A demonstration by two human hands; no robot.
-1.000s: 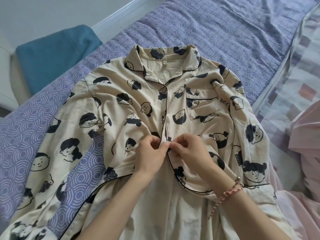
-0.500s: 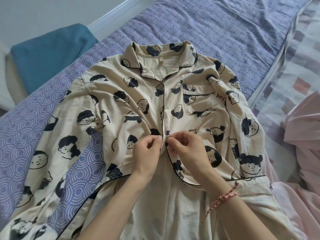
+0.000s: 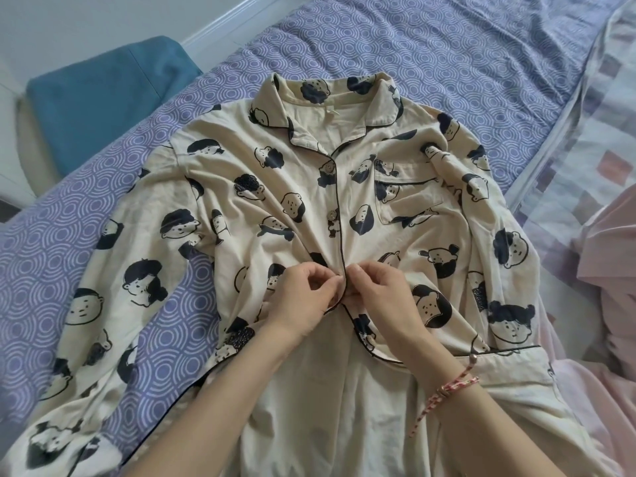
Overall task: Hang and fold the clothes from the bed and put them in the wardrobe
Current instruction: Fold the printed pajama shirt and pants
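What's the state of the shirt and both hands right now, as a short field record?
garment: cream long-sleeved pyjama shirt with dark cartoon-face print, front up, sleeves spread
surface: purple circle-patterned bedsheet
left hand: pinches the placket edge at mid-front
right hand: pinches the opposite edge, beside the left
buttons: two upper buttons fastened; front open below the hands
nearby: pink cloth on the right; teal cushion on the left
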